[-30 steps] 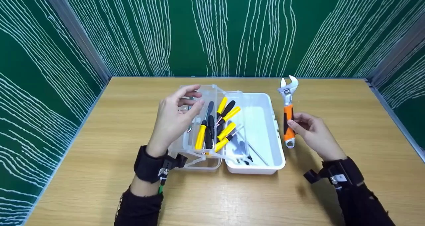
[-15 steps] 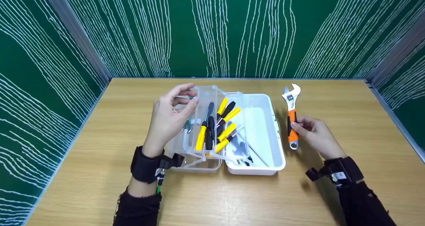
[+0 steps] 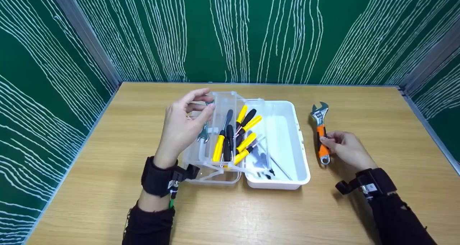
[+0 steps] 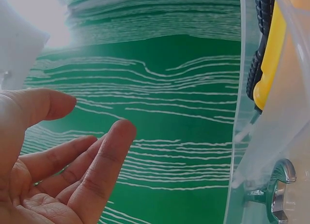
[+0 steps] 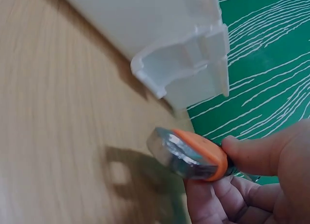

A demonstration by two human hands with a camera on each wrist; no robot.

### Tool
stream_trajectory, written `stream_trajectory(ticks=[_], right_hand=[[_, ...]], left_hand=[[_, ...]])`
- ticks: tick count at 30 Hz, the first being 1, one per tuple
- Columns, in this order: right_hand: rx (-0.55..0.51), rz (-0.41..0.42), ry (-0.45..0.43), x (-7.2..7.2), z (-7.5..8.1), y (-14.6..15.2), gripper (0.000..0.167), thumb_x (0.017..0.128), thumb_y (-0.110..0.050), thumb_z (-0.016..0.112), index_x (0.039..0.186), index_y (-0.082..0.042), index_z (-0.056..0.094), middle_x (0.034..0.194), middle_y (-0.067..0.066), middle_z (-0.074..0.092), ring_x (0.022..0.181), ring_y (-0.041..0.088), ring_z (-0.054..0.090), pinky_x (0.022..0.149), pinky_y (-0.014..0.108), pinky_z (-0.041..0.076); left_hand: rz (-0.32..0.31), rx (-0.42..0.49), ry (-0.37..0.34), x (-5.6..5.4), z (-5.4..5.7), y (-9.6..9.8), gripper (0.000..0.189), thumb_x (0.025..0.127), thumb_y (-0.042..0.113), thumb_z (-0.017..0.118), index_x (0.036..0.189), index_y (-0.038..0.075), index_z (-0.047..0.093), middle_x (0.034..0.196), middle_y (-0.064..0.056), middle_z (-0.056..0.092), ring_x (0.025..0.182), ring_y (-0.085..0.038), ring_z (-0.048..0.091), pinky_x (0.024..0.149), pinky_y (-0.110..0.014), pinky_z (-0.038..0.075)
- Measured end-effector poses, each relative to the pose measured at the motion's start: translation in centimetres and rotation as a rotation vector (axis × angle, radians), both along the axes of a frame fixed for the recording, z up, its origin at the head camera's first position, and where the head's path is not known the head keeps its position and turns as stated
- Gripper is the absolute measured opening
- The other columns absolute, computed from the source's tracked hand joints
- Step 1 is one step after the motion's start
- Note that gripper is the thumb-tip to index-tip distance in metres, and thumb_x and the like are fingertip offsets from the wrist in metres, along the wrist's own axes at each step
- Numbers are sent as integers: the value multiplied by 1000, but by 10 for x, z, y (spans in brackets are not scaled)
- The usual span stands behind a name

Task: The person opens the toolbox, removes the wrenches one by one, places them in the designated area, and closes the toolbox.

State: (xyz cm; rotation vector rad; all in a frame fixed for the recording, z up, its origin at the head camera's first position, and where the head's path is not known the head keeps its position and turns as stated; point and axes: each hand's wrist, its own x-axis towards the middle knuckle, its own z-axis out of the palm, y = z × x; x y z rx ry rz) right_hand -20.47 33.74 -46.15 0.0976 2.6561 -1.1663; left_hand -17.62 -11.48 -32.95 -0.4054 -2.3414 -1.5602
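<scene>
My right hand [image 3: 346, 149] pinches the orange and black handle of an adjustable wrench [image 3: 321, 130], to the right of the toolbox. The wrench's silver head points away from me. In the right wrist view, its handle end [image 5: 198, 151] hangs just over the tabletop, above its shadow. My left hand [image 3: 181, 126] hovers over the left side of the toolbox's clear tray [image 3: 215, 163], fingers loosely bent. Nothing sits between its thumb and fingers in the left wrist view. Partly hidden behind that hand is an open-end wrench [image 3: 204, 134] in the tray.
The toolbox's white base [image 3: 300, 182] stands open beside the tray. Several yellow and black screwdrivers [image 3: 219, 148] lie in the trays, and a thin metal rod [image 3: 280, 166] is in the base. Green walls with white lines [image 3: 266, 32] enclose the wooden table [image 3: 258, 219].
The right hand has lowered the adjustable wrench toward the table and slightly right. The left hand has shifted a little left, exposing more of the open-end wrench.
</scene>
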Motion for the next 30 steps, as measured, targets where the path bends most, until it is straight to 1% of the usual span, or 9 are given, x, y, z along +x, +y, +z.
stream_trajectory(ticks=[5, 8, 12, 14, 16, 21, 23, 26, 30], right_hand=[[7, -15, -59, -2, -2, 3, 67, 109, -53, 56, 144, 4, 56, 120, 15, 64, 97, 22, 58, 73, 24, 50], [22, -13, -74, -3, -3, 5, 65, 110, -51, 55, 143, 4, 56, 119, 15, 64, 97, 23, 58, 72, 24, 49], [54, -8, -65, -5, -4, 5, 58, 110, -45, 56, 139, 5, 59, 112, 13, 65, 94, 22, 58, 74, 24, 51], [64, -10, -62, -7, -3, 5, 57, 110, -44, 56, 139, 5, 59, 110, 12, 66, 93, 22, 59, 73, 24, 52], [71, -15, -67, -7, -3, 5, 57, 110, -45, 56, 139, 5, 59, 110, 12, 65, 93, 23, 58, 73, 25, 51], [82, -27, -84, -8, -1, 3, 58, 109, -47, 58, 139, 3, 59, 106, 10, 65, 93, 25, 58, 75, 28, 48], [87, -30, -83, -8, 0, 2, 56, 109, -46, 59, 137, 3, 59, 101, 9, 65, 90, 24, 58, 73, 28, 47], [109, -25, -59, -9, 1, 1, 56, 108, -44, 62, 134, 6, 61, 97, 8, 66, 85, 21, 59, 70, 27, 47], [150, -33, -50, -9, 2, 0, 56, 107, -42, 64, 132, 8, 62, 99, 11, 67, 83, 20, 60, 67, 25, 48]], left_hand=[[-13, 14, -5, 0, 0, -1, 41, 100, 15, 75, 140, 8, 69, 120, -6, 78, 95, -18, 79, 79, -27, 66], [-14, 22, -12, 0, 0, -1, 41, 100, 15, 75, 140, 8, 69, 121, -6, 78, 95, -18, 79, 79, -28, 67], [-20, 38, -11, -1, 0, -2, 41, 101, 14, 75, 141, 7, 68, 121, -8, 77, 97, -19, 79, 80, -27, 67], [-26, 47, -13, -1, 0, -2, 42, 101, 14, 75, 141, 7, 67, 122, -10, 76, 98, -20, 79, 80, -27, 67], [-26, 50, -16, -1, 0, -2, 42, 101, 14, 75, 141, 6, 67, 123, -12, 76, 99, -20, 79, 80, -27, 67], [-16, 44, -19, 0, 1, -2, 41, 101, 15, 74, 141, 7, 68, 122, -10, 76, 100, -19, 79, 81, -27, 67], [-16, 42, -16, 0, 1, -3, 40, 101, 15, 74, 140, 8, 69, 121, -8, 76, 99, -19, 79, 81, -27, 67], [-20, 50, -7, 0, 1, -4, 40, 101, 14, 74, 140, 7, 69, 121, -8, 76, 98, -19, 79, 80, -28, 67], [-19, 55, 1, 0, 0, -5, 40, 101, 15, 75, 139, 6, 69, 120, -9, 76, 96, -19, 79, 80, -28, 67]])
